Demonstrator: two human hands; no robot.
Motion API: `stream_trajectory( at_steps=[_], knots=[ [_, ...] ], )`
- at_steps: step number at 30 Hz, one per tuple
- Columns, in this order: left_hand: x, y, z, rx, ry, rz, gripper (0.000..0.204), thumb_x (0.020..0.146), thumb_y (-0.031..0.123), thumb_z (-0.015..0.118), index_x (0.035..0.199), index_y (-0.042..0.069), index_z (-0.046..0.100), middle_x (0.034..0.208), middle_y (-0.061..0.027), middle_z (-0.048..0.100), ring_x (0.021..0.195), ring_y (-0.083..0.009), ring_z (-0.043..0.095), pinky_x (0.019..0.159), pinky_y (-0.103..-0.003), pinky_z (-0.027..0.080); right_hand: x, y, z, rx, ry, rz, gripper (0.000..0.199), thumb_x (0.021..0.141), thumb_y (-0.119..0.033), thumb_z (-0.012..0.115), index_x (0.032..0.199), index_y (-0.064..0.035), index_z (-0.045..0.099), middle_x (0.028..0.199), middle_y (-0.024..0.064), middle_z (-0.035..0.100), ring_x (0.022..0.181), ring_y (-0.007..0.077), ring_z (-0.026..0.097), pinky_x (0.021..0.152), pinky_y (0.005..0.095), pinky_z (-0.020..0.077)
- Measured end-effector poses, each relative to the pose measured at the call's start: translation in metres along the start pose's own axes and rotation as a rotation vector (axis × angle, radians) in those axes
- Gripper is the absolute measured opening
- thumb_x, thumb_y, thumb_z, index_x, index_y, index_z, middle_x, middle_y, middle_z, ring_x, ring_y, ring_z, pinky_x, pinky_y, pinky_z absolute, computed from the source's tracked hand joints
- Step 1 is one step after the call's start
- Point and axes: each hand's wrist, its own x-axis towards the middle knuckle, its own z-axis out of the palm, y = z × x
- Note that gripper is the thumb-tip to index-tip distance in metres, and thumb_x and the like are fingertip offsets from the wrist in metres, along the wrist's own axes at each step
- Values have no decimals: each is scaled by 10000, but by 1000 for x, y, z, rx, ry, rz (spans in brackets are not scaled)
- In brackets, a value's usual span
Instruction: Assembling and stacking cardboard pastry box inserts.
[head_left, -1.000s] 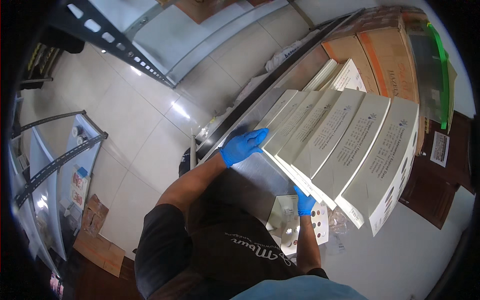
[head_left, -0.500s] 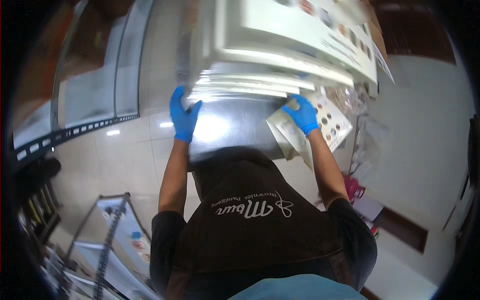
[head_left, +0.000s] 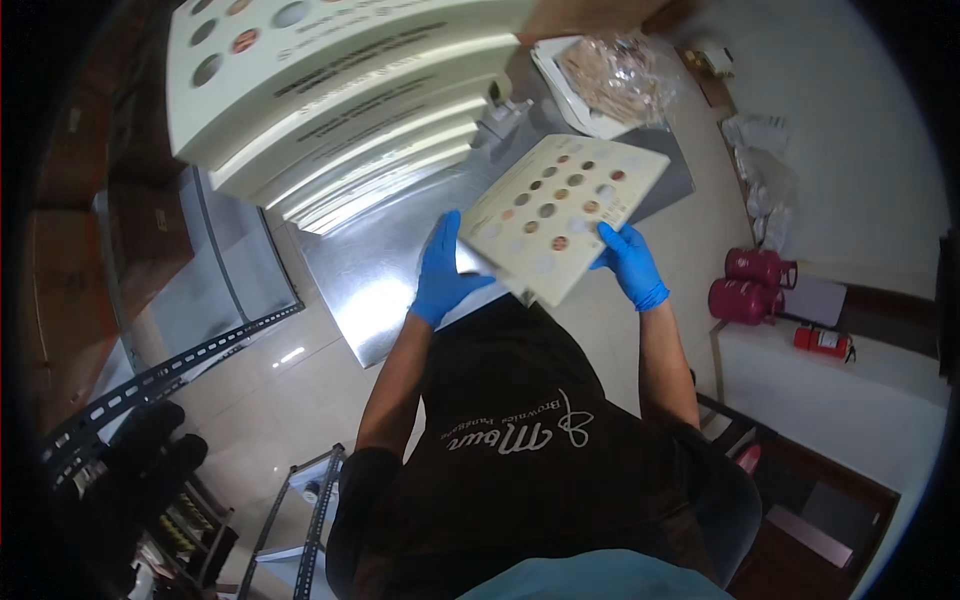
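A flat cream carton (head_left: 560, 205) with rows of printed round pictures is held tilted above the near part of a steel table. My right hand (head_left: 634, 268), in a blue glove, grips its lower right edge, thumb on top and fingers mostly hidden beneath. Beside the carton's left corner is my blue-gloved left hand (head_left: 443, 272), its thumb spread away from the fingers. Whether its fingertips touch the carton I cannot tell. Stacked cream boxes (head_left: 335, 115) with similar printing rise at the far left of the steel table (head_left: 365, 275).
A clear plastic bag of brown items (head_left: 620, 80) rests on white sheets at the table's far right. Metal shelving (head_left: 180, 345) borders the left. Pink gas cylinders (head_left: 745, 300) and a red fire extinguisher (head_left: 822, 341) are at the right.
The carton has come up off the table's right side in my right hand. My left hand has moved from the table's left edge toward the carton. The view has turned.
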Motion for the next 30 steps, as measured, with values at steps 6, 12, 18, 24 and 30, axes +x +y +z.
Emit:
stream_trajectory(
  at_steps=[6, 12, 18, 24, 30],
  knots=[
    [32, -27, 27, -581, 25, -406, 393, 792, 110, 641, 1160, -10, 574, 1104, -115, 635, 1016, -193, 594, 899, -293, 453, 36, 16, -51, -371, 101, -424, 541, 834, -278, 663, 1250, -2, 454, 1124, 122, 577, 962, 185, 576, 806, 338, 479],
    [41, -23, 43, -632, 146, -628, 318, 815, 182, 657, 1057, -16, 600, 912, -80, 639, 771, -177, 620, 687, -313, 522, 156, 60, -95, -615, -10, -383, 605, 763, -317, 733, 1209, 17, 497, 1066, 140, 610, 947, 232, 575, 865, 348, 446],
    [31, 29, 101, -148, 673, -658, 394, 755, 255, 727, 987, -43, 613, 871, -132, 679, 731, -191, 648, 668, -317, 506, 176, 85, -118, -670, 62, -358, 397, 803, -364, 689, 954, -7, 602, 718, 106, 626, 606, 190, 576, 594, 339, 458],
    [27, 44, 143, 119, 686, -748, 469, 735, 339, 740, 986, -40, 624, 881, -180, 683, 785, -253, 670, 706, -355, 506, 173, 69, -166, -716, -132, -221, 453, 834, -441, 623, 949, -4, 611, 781, 141, 641, 678, 274, 592, 667, 355, 468],
    [41, 69, 150, 372, 598, -961, 493, 762, 434, 694, 934, -24, 636, 806, -161, 681, 743, -274, 663, 703, -378, 498, 182, 50, -169, -976, -210, -37, 541, 843, -505, 566, 1004, 9, 618, 856, 161, 656, 765, 258, 617, 736, 356, 472]
  ],
)
